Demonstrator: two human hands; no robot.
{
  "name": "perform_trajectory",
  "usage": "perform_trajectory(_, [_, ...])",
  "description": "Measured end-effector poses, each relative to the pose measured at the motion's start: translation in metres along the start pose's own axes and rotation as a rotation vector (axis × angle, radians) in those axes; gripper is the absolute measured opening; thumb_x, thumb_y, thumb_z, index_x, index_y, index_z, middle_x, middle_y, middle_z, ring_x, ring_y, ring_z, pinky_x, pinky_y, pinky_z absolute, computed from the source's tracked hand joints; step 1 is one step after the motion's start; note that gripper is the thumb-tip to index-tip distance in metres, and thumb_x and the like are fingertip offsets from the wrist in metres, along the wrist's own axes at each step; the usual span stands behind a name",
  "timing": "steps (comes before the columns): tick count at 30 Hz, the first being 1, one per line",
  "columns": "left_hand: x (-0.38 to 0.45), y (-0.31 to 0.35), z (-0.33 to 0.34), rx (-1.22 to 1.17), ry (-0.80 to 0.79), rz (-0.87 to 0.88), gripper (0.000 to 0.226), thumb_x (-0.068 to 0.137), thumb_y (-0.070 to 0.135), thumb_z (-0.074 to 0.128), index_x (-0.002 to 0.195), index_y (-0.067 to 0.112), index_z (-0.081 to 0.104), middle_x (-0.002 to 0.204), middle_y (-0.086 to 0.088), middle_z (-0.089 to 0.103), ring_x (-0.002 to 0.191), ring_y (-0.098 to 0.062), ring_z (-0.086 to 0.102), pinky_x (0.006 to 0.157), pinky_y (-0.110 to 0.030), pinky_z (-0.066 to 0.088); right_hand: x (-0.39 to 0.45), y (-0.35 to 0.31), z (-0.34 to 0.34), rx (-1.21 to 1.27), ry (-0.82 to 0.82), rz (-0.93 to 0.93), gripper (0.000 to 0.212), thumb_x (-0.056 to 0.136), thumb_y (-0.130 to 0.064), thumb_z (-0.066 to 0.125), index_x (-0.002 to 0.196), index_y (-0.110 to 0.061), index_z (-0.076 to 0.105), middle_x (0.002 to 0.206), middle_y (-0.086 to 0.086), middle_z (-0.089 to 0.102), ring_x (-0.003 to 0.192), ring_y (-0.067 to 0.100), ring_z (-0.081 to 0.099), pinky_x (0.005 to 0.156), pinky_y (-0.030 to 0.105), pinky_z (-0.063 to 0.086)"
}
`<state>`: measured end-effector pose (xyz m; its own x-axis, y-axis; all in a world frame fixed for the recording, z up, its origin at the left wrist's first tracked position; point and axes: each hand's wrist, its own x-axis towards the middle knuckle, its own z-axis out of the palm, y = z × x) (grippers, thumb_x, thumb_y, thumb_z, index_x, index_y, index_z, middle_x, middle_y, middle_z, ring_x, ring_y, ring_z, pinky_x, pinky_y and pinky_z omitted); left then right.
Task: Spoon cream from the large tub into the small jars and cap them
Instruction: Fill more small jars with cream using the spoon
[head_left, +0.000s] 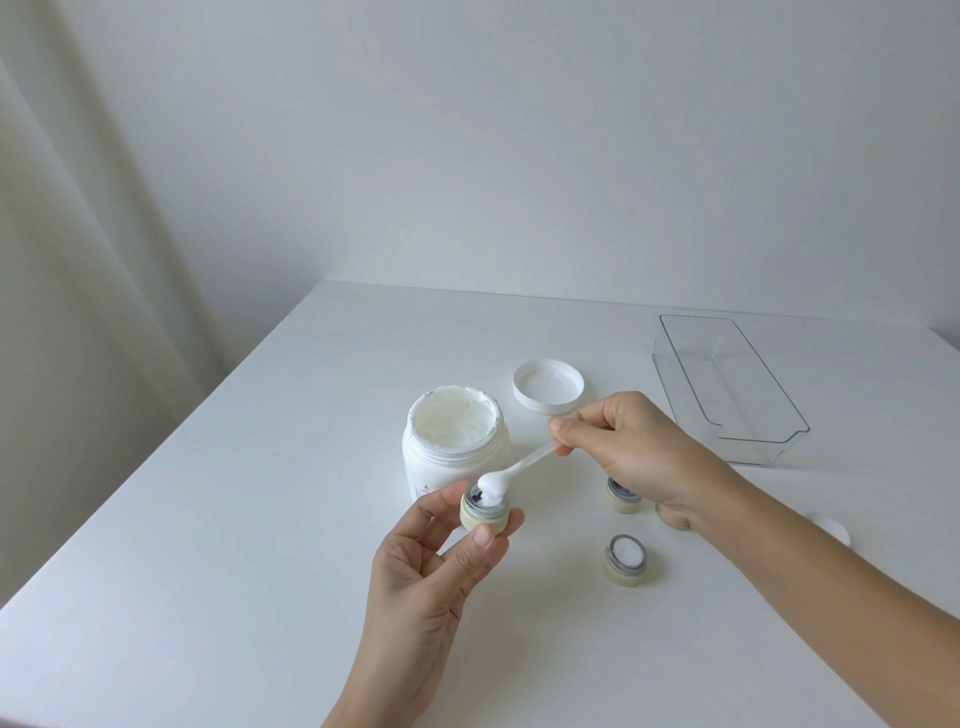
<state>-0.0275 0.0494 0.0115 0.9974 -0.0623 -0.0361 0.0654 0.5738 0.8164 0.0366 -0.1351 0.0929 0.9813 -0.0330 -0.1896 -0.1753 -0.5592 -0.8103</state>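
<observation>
White table (218, 519); its left edge runs diagonally from near left to the far corner, with wide bare surface between that edge and the large tub (454, 449). The tub stands open, cream inside, its lid (548, 386) laid upside down just behind to the right. Orange marking on the tub's side is too small to be read. A small jar (483, 514) is held above the table, pinched by the left hand (436, 566) between thumb and fingers. A spoon (519, 470) loaded with cream is pinched in the right hand (634, 452), its bowl touching the jar's mouth. Two more jars are set to the right: a filled one (626, 558) near, another (621, 493) partly hidden behind the right wrist. A clear tray (727, 384) lies far right, close to the table's back edge.
</observation>
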Motion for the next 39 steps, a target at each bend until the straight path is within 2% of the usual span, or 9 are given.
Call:
perform_trajectory(5, [0.0,0.001,0.001,-0.007,0.0,-0.003,0.031,0.072,-0.001,0.074,0.097,0.017,0.078,0.117,-0.013,0.073,0.101,-0.039,0.072,0.073,-0.024,0.059,-0.004,0.002,-0.002,-0.053,0.053,-0.024,0.037,0.089,-0.043,0.059,0.056,-0.027,0.068,0.036,-0.014,0.044,0.076,0.024,0.036,0.071,0.032,0.03])
perform_trajectory(11, [-0.001,0.002,0.001,-0.001,0.004,-0.023,0.031,0.07,0.004,0.079,0.099,0.014,0.077,0.118,-0.016,0.072,0.102,-0.038,0.072,0.074,-0.025,0.059,-0.009,0.0,-0.017,-0.041,0.133,-0.106,0.034,0.09,-0.039,0.058,0.062,-0.022,0.068,0.033,-0.009,0.031,0.042,0.004,0.038,0.074,0.032,0.026])
perform_trajectory(15, [-0.001,0.003,0.002,0.009,0.015,-0.033,0.033,0.063,0.016,0.082,0.096,0.018,0.078,0.112,-0.013,0.075,0.1,-0.037,0.073,0.071,-0.024,0.059,-0.019,0.001,-0.008,-0.006,0.271,-0.269,0.03,0.09,-0.038,0.059,0.063,-0.028,0.067,0.067,-0.018,0.056,0.07,-0.002,0.046,0.085,0.037,0.034])
perform_trajectory(18, [0.0,0.003,0.001,0.015,0.019,-0.043,0.034,0.062,0.019,0.084,0.096,0.017,0.078,0.107,-0.014,0.075,0.1,-0.036,0.073,0.071,-0.024,0.06,-0.026,0.005,0.006,-0.088,0.414,-0.46,0.023,0.09,-0.035,0.061,0.068,-0.029,0.066,0.082,-0.012,0.053,0.086,-0.003,0.049,0.096,0.028,0.028])
perform_trajectory(21, [0.0,0.003,0.001,0.018,0.019,-0.053,0.049,0.053,0.028,0.096,0.097,0.016,0.078,0.106,-0.016,0.075,0.099,-0.037,0.073,0.07,-0.025,0.06,-0.03,0.009,0.015,-0.2,0.556,-0.612,0.019,0.086,-0.036,0.061,0.073,-0.025,0.068,0.081,-0.011,0.046,0.082,0.01,0.048,0.09,0.016,0.02])
perform_trajectory(29, [0.002,0.002,-0.002,-0.024,0.004,-0.066,0.055,0.049,0.036,0.098,0.095,0.014,0.077,0.101,-0.015,0.075,0.099,-0.034,0.074,0.071,-0.025,0.06,-0.038,0.025,0.016,-0.559,0.794,-1.1,0.027,0.094,-0.035,0.057,0.074,-0.023,0.072,0.088,-0.008,0.043,0.081,0.015,0.042,0.076,0.032,0.017])
perform_trajectory(35, [0.001,0.002,-0.002,-0.056,0.025,-0.074,0.029,0.065,0.019,0.089,0.091,0.013,0.078,0.098,-0.015,0.075,0.096,-0.033,0.075,0.069,-0.026,0.06,-0.048,0.033,0.01,-0.631,0.81,-1.222,0.005,0.09,-0.032,0.064,0.088,-0.028,0.065,0.088,-0.009,0.044,0.08,0.015,0.046,0.07,0.036,0.02])
perform_trajectory(37, [0.0,0.001,-0.002,-0.062,0.024,-0.084,0.018,0.073,0.013,0.079,0.091,0.012,0.078,0.099,-0.017,0.075,0.095,-0.033,0.075,0.068,-0.025,0.06,-0.05,0.035,0.006,-0.628,0.817,-1.234,0.01,0.091,-0.032,0.064,0.085,-0.026,0.071,0.088,-0.009,0.045,0.079,0.015,0.046,0.069,0.037,0.021])
perform_trajectory(39, [0.001,0.002,-0.003,-0.058,0.02,-0.091,0.032,0.065,0.017,0.088,0.094,0.01,0.076,0.099,-0.019,0.074,0.096,-0.034,0.074,0.068,-0.025,0.06,-0.052,0.036,0.003,-0.625,0.829,-1.221,0.021,0.091,-0.031,0.063,0.077,-0.024,0.077,0.087,-0.009,0.044,0.077,0.015,0.046,0.07,0.036,0.02])
